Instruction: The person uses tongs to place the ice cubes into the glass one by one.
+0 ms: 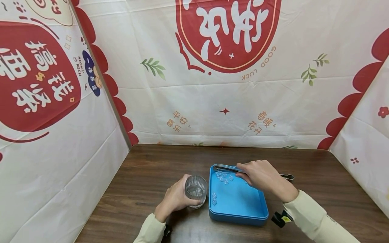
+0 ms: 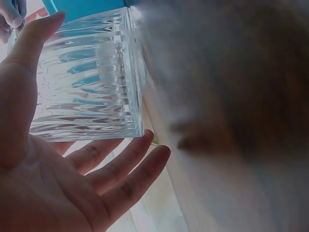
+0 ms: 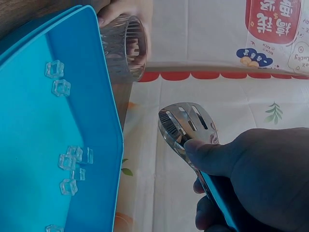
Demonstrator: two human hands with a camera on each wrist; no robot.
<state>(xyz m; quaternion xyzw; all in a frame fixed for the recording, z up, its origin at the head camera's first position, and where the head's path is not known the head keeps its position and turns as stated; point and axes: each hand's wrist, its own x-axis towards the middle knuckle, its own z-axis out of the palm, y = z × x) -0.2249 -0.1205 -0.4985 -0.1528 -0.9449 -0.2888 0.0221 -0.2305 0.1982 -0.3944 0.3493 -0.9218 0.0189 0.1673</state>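
Fingers of the left hand [image 1: 176, 196]: curving, with the thumb opposite, around a clear, ribbed glass tumbler [image 1: 194, 186], just left of the tray.
Fingers of the right hand [image 1: 258, 175]: grasping shiny, slotted metal tongs [image 1: 225, 168].
Tongs: overlapping the upper left rim of a blue, rectangular tray [image 1: 238, 219], right of lower middle in the head view; whether they are pinching anything, I cannot tell.
Small, clear, block-like pieces [image 3: 68, 186]: lying inside the tray, several clustering at its upper left in the head view, others resting lower along its left wall.
Tumbler handling: looking rigid, weighty and breakable; side ribs are probably helping the grip.
Tongs handling: looking light, stiff and springy; holding mid-arm is likely giving control.
Piece handling: looking light, hard and slippery; opposite sides are likely offering the surest pinch.
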